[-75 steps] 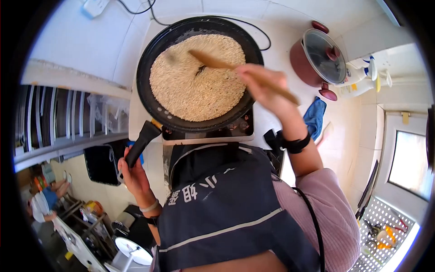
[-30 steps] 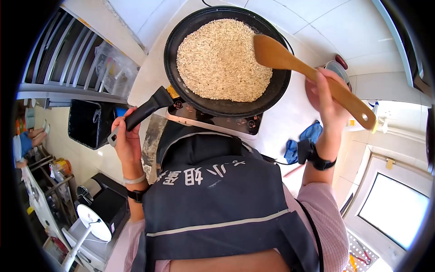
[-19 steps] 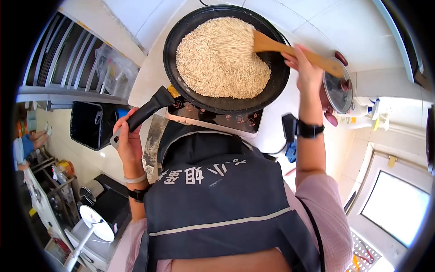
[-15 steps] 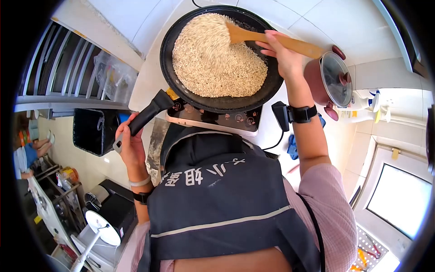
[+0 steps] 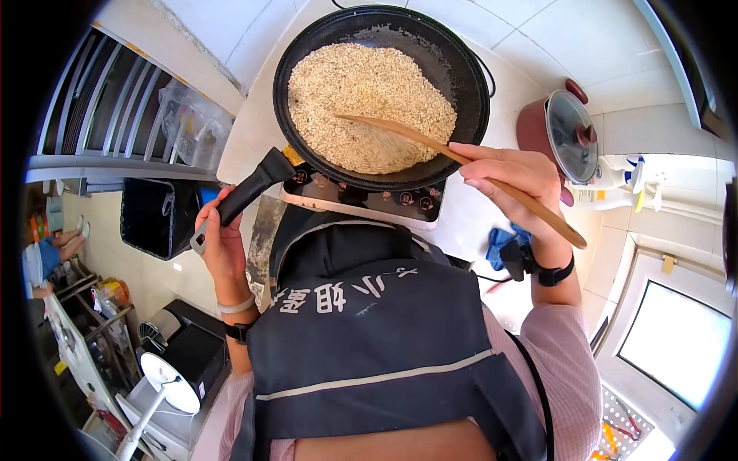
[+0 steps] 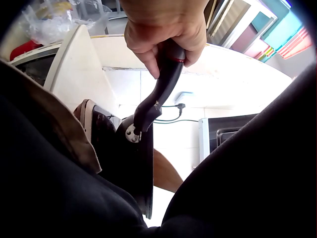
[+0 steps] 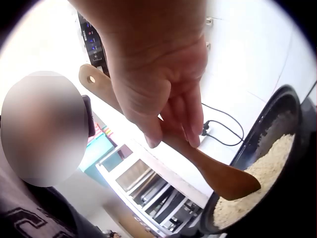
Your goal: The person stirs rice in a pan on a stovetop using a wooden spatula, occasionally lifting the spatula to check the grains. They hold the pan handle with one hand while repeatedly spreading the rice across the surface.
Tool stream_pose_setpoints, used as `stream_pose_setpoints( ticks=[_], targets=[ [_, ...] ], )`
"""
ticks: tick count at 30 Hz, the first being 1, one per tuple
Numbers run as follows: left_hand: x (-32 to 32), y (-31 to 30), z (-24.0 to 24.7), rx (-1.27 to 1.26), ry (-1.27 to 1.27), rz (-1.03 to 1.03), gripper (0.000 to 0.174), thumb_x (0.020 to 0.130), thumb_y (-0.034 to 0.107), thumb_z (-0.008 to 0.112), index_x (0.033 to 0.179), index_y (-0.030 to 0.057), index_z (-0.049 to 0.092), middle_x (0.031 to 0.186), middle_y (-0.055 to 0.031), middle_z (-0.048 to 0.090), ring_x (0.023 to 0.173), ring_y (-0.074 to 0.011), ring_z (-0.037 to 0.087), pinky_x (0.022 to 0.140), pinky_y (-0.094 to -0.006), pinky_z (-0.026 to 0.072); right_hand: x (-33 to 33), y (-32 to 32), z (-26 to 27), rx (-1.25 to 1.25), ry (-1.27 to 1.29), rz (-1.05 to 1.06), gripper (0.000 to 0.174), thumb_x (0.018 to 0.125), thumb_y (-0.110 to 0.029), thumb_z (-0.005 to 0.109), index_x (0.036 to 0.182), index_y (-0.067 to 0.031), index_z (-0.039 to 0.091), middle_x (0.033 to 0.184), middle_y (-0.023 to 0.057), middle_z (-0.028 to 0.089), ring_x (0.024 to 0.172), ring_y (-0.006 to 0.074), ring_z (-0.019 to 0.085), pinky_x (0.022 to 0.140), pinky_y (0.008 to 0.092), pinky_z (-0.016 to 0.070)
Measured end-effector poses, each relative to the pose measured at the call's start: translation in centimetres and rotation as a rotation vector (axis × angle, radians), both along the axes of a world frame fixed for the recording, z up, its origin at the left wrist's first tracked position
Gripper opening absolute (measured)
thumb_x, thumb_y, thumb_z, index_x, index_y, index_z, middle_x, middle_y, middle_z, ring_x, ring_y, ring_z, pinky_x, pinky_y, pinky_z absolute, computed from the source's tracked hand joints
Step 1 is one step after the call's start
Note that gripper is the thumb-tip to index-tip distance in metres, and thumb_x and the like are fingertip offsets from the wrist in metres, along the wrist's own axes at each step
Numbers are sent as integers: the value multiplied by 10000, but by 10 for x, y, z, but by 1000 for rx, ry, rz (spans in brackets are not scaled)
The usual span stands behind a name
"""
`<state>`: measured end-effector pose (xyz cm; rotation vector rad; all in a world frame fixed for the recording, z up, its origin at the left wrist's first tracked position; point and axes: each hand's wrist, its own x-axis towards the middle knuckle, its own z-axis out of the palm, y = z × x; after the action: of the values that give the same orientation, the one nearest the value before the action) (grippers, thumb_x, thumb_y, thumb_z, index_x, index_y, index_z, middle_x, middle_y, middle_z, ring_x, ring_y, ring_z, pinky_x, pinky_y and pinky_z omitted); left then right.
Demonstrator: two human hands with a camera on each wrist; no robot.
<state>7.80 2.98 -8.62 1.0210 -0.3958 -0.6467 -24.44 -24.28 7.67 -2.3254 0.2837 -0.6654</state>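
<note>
In the head view a black pan (image 5: 382, 182) holds a bed of pale grains (image 5: 361, 84) heaped toward its left side. My left hand (image 5: 223, 244) grips the pan's black handle (image 5: 250, 190); the left wrist view shows the hand (image 6: 166, 29) wrapped round that handle (image 6: 166, 87). My right hand (image 5: 519, 184) holds a wooden spatula (image 5: 430, 141) partway along its shaft, the blade edge-on among the grains. In the right wrist view the fingers of the hand (image 7: 158, 84) pinch the spatula (image 7: 223, 178), whose blade meets the grains (image 7: 277, 163).
The pan sits over an induction cooker (image 5: 369, 207). Right of it stand a dark red lidded pot (image 5: 534, 127), spray bottles (image 5: 635, 188) and a blue cloth (image 5: 500, 244). A black bin (image 5: 146, 219) is at the left, below a rack (image 5: 100, 107). A person is at the far left.
The spatula has swept from the pan's upper part down across the grains and turned edge-on. My right hand has moved down and to the right. The left hand keeps its grip on the handle.
</note>
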Motion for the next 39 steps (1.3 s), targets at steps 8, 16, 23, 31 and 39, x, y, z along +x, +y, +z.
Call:
stream_pose_setpoints(
  ticks=[8,16,23,31,39],
  targets=[
    [-3,-3,5,-11,30,37,276,995,187,553,1138,-48,580,1240,-252,600,1199,-329,585,1017,-399,510,45,9,-56,265,-130,-323,136,905,-141,709,978,-31,742,895,71,741,718,105,658,630,245,528],
    [0,-2,1,-7,16,1,279,1010,192,528,1186,-21,563,1298,-236,579,1262,-336,538,1051,-393,482,40,-54,-31,246,-156,-481,181,919,-175,702,1024,-28,715,818,34,715,722,85,644,630,218,510],
    [-1,-3,3,-9,29,6,278,1004,187,534,1185,-23,561,1293,-235,584,1268,-339,534,1038,-393,496,89,-82,-38,-33,-186,-49,123,889,-166,720,975,-88,760,951,56,752,829,132,706,751,231,559],
    [-3,-5,5,3,34,36,274,1002,187,539,1162,-33,570,1271,-242,590,1237,-340,556,1019,-394,510,38,-60,-13,6,235,316,137,852,-143,714,959,-59,734,1099,130,722,928,235,721,806,289,555],
    [-5,-5,6,-7,35,45,273,1003,187,538,1144,-42,578,1241,-251,599,1209,-340,575,1005,-396,519,-21,-26,38,58,84,63,106,808,-30,732,893,31,714,1008,198,725,789,241,720,692,284,564]
  ],
)
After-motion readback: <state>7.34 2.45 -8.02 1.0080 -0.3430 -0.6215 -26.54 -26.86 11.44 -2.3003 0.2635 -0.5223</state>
